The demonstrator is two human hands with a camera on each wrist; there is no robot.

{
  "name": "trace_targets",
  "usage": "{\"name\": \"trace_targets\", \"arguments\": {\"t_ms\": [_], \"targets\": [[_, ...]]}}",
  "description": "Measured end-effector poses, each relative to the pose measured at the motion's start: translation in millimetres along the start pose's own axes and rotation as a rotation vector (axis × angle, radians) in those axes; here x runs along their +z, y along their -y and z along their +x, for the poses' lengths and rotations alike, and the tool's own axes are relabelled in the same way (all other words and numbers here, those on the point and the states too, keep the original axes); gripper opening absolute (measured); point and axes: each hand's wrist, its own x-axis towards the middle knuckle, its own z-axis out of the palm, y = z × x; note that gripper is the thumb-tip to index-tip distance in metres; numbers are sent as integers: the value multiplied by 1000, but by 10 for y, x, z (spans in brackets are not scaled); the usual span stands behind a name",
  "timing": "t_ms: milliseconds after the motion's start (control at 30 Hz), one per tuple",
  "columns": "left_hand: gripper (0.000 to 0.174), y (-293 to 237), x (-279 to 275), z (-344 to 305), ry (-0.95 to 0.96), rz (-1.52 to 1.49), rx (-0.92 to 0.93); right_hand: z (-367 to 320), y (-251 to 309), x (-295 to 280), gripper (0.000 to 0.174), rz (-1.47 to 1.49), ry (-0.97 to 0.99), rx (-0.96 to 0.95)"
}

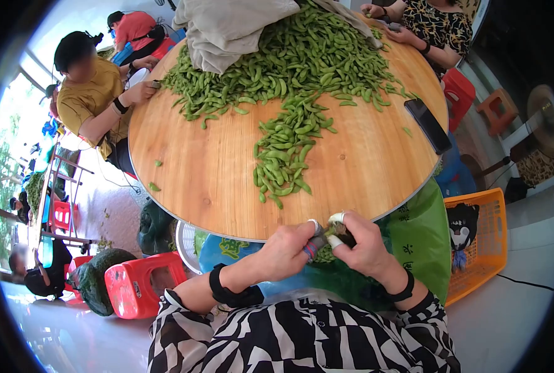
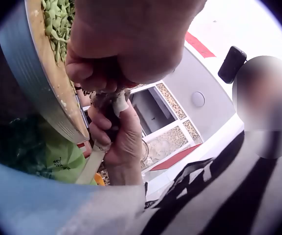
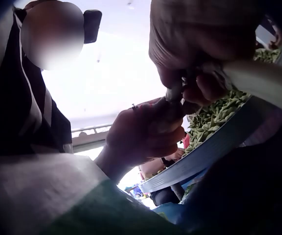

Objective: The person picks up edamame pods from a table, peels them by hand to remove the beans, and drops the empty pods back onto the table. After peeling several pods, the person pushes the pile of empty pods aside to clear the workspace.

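Note:
Just off the near edge of the round wooden table (image 1: 196,180), the left hand (image 1: 287,252) and right hand (image 1: 365,247) meet over the wearer's lap. Between their fingertips they pinch a small green pod-like piece (image 1: 331,231), partly hidden by the fingers. White wraps cover some fingertips of the right hand, and a grey wrap is on the left hand's fingers. In the left wrist view the left hand (image 2: 126,44) is curled close against the right hand (image 2: 124,142). A narrow line of green pods (image 1: 283,149) reaches toward the hands from a large pile (image 1: 302,56).
A black phone (image 1: 427,126) lies at the table's right edge and grey cloth (image 1: 227,31) covers part of the pile. Other people sit around the table. Red stools (image 1: 143,289) stand left, an orange basket (image 1: 476,248) right, and a green bag (image 1: 420,242) beneath the edge.

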Motion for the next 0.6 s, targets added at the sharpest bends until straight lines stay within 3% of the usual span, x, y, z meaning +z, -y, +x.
{"name": "trace_targets", "arguments": {"t_ms": [200, 267, 333, 400, 433, 500, 533, 600], "targets": [[12, -162, -120, -223, 60, 78, -12, -58, -96, 72, 24, -87, 64, -64], [8, -270, -324, -381, 48, 193, 68, -99, -116, 35, 23, -136, 74, -64], [8, -193, -613, -573, -35, 537, -56, -103, -50, -67, 20, -12, 252, -59], [20, -105, -857, -631, -231, 940, -336, -112, -49, -98, 18, 5, 260, -66], [24, -43, -936, -612, -273, 1161, -271, -116, -43, -110, 16, 16, 274, -72], [26, 43, -969, -466, -310, 1032, -72, -88, -5, -119, 18, 75, 266, -26], [26, 82, -929, -363, -309, 1033, -70, -77, 8, -116, 21, 132, 260, 24], [31, 165, -756, -124, -222, 786, 208, -88, 6, -117, 24, 293, 264, 106]]}}
